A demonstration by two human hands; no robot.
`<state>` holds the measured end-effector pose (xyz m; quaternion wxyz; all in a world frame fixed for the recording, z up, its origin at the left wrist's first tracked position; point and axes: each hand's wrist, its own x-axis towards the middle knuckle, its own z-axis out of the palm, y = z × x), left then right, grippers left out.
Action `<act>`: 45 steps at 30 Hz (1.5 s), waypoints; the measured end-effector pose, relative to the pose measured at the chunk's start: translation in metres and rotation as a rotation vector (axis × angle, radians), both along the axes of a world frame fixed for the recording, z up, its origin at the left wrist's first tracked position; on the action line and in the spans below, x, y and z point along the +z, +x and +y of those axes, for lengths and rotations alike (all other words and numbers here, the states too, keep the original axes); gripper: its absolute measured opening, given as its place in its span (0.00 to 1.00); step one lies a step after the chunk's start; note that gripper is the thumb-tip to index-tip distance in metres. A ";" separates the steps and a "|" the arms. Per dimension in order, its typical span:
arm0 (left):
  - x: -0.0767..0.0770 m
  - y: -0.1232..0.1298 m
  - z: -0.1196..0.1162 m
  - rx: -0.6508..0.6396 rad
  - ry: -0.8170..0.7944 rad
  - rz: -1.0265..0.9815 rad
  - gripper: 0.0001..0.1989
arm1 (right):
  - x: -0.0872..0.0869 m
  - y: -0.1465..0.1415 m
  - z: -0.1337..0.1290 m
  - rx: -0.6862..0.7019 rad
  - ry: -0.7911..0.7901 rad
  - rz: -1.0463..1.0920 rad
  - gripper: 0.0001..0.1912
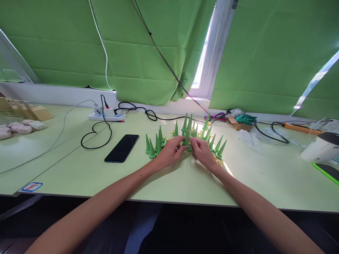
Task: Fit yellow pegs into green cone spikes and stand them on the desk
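"One sticker (pixel 32 186) at the lower left, on the near edge of the table (pixel 251 187). Readable?"

"A red mark inside a blue outline; I can't make out the character."

"And the hands?"

"Both just right of the middle of the frame. The left hand (pixel 171 152) has thumb and finger pinching an upright green cone (pixel 186 138). The right hand (pixel 203 152) has its fingertips drawn together just beside that cone; whether they grip anything, I can't tell."

"What could go wrong?"

"Other green cones (pixel 152 151) stand crowded on both sides and behind. A knuckle or wrist swung sideways could topple several, I'd judge. The small yellow pieces (pixel 219 161) by the right wrist could be scattered by a dragged forearm."

"Any brands farther off?"

"None I can read. The black phone (pixel 122 149), left of the cones, shows a dark, blank face. The white cup (pixel 315 150) at the right edge bears dark marks, too small to read."

"Beyond?"

"A white power strip (pixel 92 116) left of centre, trailing a black cable (pixel 92 147), then green blinds (pixel 148 77) across the top."
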<state>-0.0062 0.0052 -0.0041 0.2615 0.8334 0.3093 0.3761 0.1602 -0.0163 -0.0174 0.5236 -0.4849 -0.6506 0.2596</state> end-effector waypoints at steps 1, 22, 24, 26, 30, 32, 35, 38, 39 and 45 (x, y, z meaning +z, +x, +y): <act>0.000 0.000 -0.001 0.000 0.000 -0.001 0.09 | 0.000 0.000 0.000 0.002 -0.008 0.012 0.27; 0.002 0.002 -0.003 0.076 -0.013 -0.099 0.14 | 0.005 -0.005 -0.005 0.096 -0.019 0.322 0.26; 0.003 0.002 -0.003 0.118 -0.043 -0.114 0.15 | 0.005 -0.005 -0.005 0.088 0.003 0.317 0.25; 0.004 0.002 -0.004 0.136 -0.091 -0.128 0.15 | 0.005 -0.004 -0.004 0.071 0.020 0.291 0.25; 0.005 0.004 -0.005 0.088 -0.259 -0.193 0.19 | 0.005 -0.003 -0.005 0.036 0.039 0.229 0.25; 0.006 0.005 -0.004 0.044 -0.381 -0.222 0.22 | 0.005 -0.003 -0.005 0.040 0.053 0.199 0.25; 0.007 0.006 0.000 -0.050 -0.571 -0.268 0.26 | 0.006 -0.003 -0.007 0.066 0.067 0.173 0.24; 0.007 0.006 0.002 -0.113 -0.708 -0.314 0.29 | 0.006 -0.004 -0.008 0.087 0.062 0.156 0.24; 0.007 0.006 0.002 -0.119 -0.737 -0.323 0.29 | 0.006 -0.004 -0.008 0.094 0.058 0.150 0.24; 0.009 0.005 0.002 -0.125 -0.814 -0.357 0.28 | 0.004 -0.003 -0.006 0.084 0.062 0.100 0.25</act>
